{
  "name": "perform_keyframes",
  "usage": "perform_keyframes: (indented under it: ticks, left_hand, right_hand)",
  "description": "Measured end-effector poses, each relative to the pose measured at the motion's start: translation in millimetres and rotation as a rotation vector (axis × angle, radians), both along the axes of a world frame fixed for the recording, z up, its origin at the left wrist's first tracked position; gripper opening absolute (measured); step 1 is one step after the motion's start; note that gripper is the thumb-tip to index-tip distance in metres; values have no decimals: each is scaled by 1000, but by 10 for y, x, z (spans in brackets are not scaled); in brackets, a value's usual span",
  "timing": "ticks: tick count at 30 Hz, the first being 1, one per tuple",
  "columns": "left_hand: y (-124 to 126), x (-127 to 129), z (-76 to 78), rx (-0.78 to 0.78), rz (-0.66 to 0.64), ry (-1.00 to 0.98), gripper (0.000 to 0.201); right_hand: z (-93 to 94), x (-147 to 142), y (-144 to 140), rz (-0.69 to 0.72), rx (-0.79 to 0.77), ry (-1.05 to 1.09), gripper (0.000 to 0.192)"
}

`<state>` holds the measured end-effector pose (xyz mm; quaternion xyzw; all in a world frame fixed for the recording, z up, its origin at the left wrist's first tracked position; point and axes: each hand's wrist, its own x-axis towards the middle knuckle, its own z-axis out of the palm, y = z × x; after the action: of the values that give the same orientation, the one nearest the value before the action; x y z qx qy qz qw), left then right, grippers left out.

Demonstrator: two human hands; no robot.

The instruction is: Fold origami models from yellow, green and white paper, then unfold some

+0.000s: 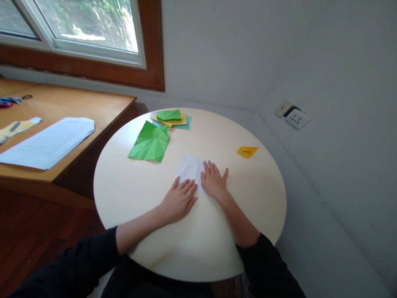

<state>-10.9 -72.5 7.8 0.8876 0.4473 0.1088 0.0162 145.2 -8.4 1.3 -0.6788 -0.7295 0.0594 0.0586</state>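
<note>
— What are my hands doing?

— Both lie flat, fingers spread, nothing pinched. My left hand presses the near edge of the white paper; my right hand covers its right side. I judge that's to pin it against the round bench.

— And the sheet?

— Pale, creased, lying mid-bench just beyond my fingers.

— Farther out?

— A creased green sheet lies opened flat, a small yellow fold sits apart to the right, and folded coloured papers are stacked at the far edge.
</note>
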Motion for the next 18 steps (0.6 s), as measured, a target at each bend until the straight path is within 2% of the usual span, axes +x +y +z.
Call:
perform_keyframes:
  ticks: [6, 8, 10, 12, 13, 18]
  left_hand:
    - [287, 50, -12, 42, 81, -14, 45]
    - [375, 74, -19, 40, 82, -33, 44]
    - [464, 92, -29, 16, 84, -59, 42]
    - [544, 99, -43, -13, 89, -82, 41]
    - [575, 98, -51, -21, 87, -91, 41]
    - [610, 52, -86, 16, 49, -120, 40]
  right_hand:
    - [111, 29, 112, -3, 113, -22, 47]
    - [142, 41, 148, 60, 168, -18, 43]
    - [144, 42, 175, 195, 183, 13, 40]
    - [123, 37, 193, 351, 127, 56, 41]
    - [109, 35, 199, 381, 93, 75, 43]
    - [67, 58, 259, 346, -26, 93, 47]
